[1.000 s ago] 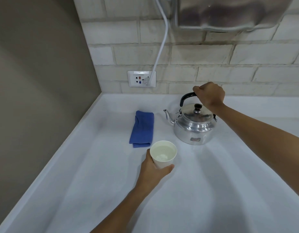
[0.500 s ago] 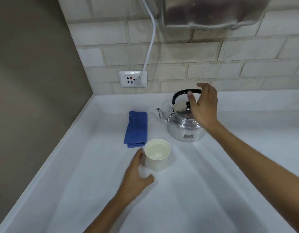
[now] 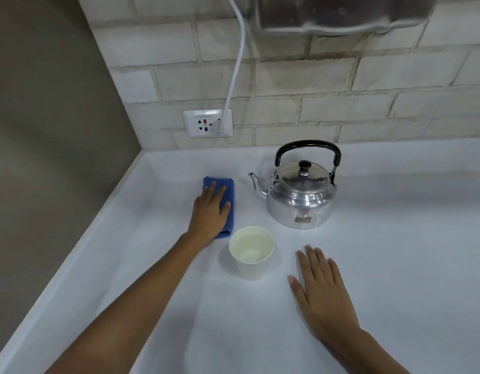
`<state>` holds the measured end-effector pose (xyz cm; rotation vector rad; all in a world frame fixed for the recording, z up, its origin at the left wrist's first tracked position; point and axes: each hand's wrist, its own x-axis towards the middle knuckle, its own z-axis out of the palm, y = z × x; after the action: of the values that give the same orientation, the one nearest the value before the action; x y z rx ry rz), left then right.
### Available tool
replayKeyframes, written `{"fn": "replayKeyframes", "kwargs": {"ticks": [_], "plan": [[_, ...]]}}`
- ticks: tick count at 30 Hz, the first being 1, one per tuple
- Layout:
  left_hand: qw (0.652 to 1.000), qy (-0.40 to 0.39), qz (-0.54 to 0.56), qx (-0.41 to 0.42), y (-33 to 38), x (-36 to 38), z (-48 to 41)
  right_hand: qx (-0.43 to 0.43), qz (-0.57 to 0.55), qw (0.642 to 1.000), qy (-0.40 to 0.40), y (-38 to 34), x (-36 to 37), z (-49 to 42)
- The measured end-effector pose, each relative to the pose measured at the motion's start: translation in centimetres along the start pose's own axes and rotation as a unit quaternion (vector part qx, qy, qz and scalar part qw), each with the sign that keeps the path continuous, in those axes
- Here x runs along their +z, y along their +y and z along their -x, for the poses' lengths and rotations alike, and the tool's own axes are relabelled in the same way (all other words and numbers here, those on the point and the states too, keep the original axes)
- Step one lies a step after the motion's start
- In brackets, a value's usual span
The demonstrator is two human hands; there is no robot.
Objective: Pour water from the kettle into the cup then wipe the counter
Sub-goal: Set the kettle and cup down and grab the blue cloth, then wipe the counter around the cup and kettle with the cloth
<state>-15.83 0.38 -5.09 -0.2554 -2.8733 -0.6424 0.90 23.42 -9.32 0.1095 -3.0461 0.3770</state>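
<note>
A silver kettle [image 3: 300,195] with a black handle stands upright on the white counter [image 3: 395,252], spout pointing left, nobody touching it. In front of it and to the left stands a white paper cup [image 3: 251,252] with water inside. A folded blue cloth [image 3: 228,201] lies left of the kettle; my left hand [image 3: 210,211] rests flat on top of it, fingers spread. My right hand [image 3: 321,287] lies flat and open on the counter, right of the cup and in front of the kettle, holding nothing.
A brick wall runs along the back with a white socket [image 3: 207,123] and a white cable [image 3: 237,55] plugged in. A metal fixture [image 3: 341,12] hangs above the kettle. A brown-grey wall [image 3: 44,130] closes the left side.
My left hand let go of the cup and moved up-left onto the blue cloth. My right hand released the kettle handle and came down flat on the counter.
</note>
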Motion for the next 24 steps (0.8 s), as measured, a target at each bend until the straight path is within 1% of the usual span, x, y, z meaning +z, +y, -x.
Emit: {"fn": "replayKeyframes", "kwargs": {"ticks": [1,3,5,8,11,14,16,18,20,22,24], "plan": [[0.999,-0.016,-0.039,-0.005,-0.3,0.7,-1.3,0.002,-0.003,1.0,0.002,0.0,0.0,0.0],[0.995,-0.053,-0.077,-0.028,-0.8,1.9,-3.4,0.006,-0.008,1.0,-0.001,-0.2,-0.1,-0.1],[0.992,-0.084,-0.084,-0.045,-0.9,3.1,-4.6,0.007,-0.004,1.0,0.0,-0.5,-0.2,-0.2],[0.992,-0.085,-0.09,-0.037,-0.6,4.4,-5.3,0.008,-0.002,1.0,0.017,-0.9,-0.5,-0.2],[0.992,-0.099,-0.071,0.007,-0.4,4.6,-4.6,-0.001,0.009,1.0,0.019,-1.0,-0.5,-0.1],[0.984,-0.131,-0.081,0.084,0.5,4.5,-3.0,-0.005,0.023,0.999,0.026,-0.8,-0.3,-0.1],[0.98,-0.157,-0.057,0.111,1.1,4.0,-1.4,-0.004,0.013,1.0,0.016,-0.7,-0.2,-0.1],[0.97,-0.178,-0.032,0.16,0.9,2.9,0.8,-0.001,0.001,1.0,0.008,-0.5,-0.2,-0.1],[0.964,-0.163,-0.019,0.208,0.0,1.7,3.9,-0.001,0.0,1.0,0.004,-0.4,-0.3,0.0],[0.974,-0.115,-0.003,0.197,-1.2,0.5,7.2,-0.004,0.001,1.0,0.004,-0.3,-0.4,0.0],[0.977,-0.103,-0.038,0.181,-2.9,-0.5,9.6,-0.007,0.003,1.0,0.003,-0.5,-0.5,0.1]]}}
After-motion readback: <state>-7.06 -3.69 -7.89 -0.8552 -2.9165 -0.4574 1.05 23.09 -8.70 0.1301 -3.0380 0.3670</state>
